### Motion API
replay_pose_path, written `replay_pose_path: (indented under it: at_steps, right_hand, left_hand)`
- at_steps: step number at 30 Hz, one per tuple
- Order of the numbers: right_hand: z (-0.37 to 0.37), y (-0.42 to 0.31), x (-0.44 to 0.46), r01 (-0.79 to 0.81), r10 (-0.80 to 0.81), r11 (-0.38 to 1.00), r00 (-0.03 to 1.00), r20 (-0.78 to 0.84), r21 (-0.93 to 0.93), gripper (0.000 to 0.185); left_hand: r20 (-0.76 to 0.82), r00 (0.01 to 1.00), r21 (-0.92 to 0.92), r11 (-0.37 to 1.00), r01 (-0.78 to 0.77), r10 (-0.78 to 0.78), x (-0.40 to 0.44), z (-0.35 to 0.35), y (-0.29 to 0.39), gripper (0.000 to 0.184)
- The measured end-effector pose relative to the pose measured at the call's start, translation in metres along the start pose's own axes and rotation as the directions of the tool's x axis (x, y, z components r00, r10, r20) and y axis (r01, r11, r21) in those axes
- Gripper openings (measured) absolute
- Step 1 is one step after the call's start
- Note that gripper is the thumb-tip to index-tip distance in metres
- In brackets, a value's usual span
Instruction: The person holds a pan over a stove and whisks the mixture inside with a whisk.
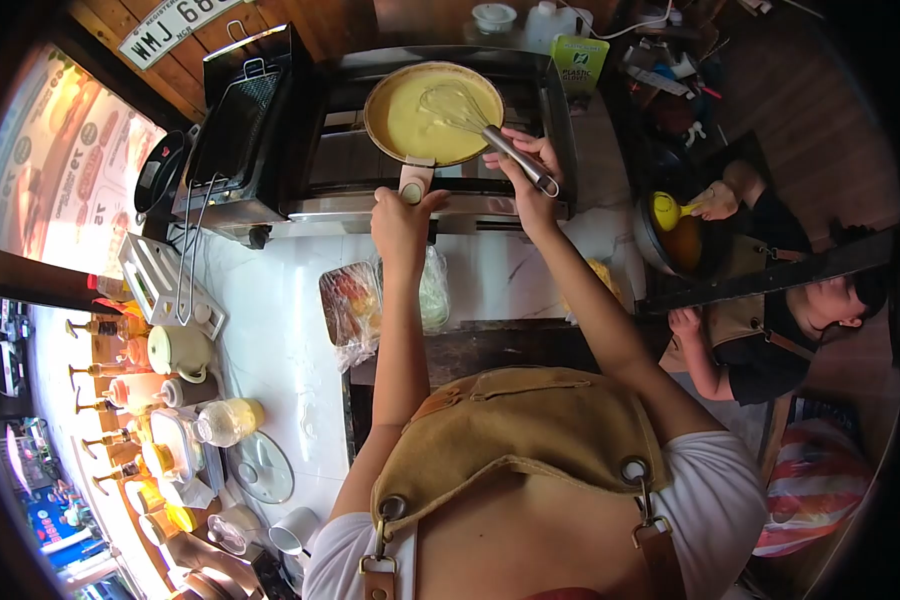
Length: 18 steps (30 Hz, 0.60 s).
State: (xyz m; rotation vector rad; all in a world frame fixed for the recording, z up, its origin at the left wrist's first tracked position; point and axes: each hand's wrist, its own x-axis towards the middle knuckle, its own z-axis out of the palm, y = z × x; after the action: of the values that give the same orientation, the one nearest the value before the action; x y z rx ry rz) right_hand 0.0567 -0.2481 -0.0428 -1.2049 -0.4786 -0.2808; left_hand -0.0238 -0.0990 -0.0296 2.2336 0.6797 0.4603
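Note:
A round pan (372, 122) sits over the stove (335, 165), filled with a smooth yellow sauce (410, 115). My left hand (402, 222) is closed around the pan's pale handle (416, 177) at the stove's front edge. In my right hand (526, 165) is a metal whisk (510, 150), gripped by its handle between thumb and fingers. The whisk's wire loops dip into the sauce on the right side of the pan.
Left of the stove stands a black grill with a wire basket (245, 120). Plastic-wrapped containers (352, 300) lie on the white counter (270, 345). Pump bottles (120, 327), jars and a glass lid (260, 467) line the left. At right, a co-worker's hand (715, 200) holds a yellow ladle over another pan (653, 235).

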Motion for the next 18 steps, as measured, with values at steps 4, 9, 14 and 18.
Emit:
replay_pose_path:
  at_steps: [4, 9, 14, 18]
  right_hand:
    - [-0.002, -0.004, -0.001, -0.127, 0.105, 0.976, 0.986, 0.132, 0.175, 0.015]
    - [0.001, 0.000, 0.006, -0.015, 0.014, 0.999, 1.000, 0.006, 0.032, 0.016]
    - [0.003, 0.004, 0.013, -0.094, 0.089, 0.991, 0.995, 0.054, 0.096, 0.015]
    - [0.006, 0.000, 0.013, -0.125, 0.117, 0.985, 0.991, 0.071, 0.116, 0.016]
  left_hand:
    - [0.010, 1.000, 0.018, 1.000, 0.019, -0.019, 0.001, 0.001, 0.001, 0.062]
    - [0.004, 1.000, 0.021, 1.000, 0.009, -0.009, 0.001, 0.001, -0.001, 0.064]
    - [0.002, 1.000, 0.020, 1.000, 0.014, -0.014, 0.002, 0.004, -0.005, 0.065]
    - [-0.001, 1.000, 0.021, 0.999, 0.031, -0.031, 0.003, 0.005, -0.004, 0.065]
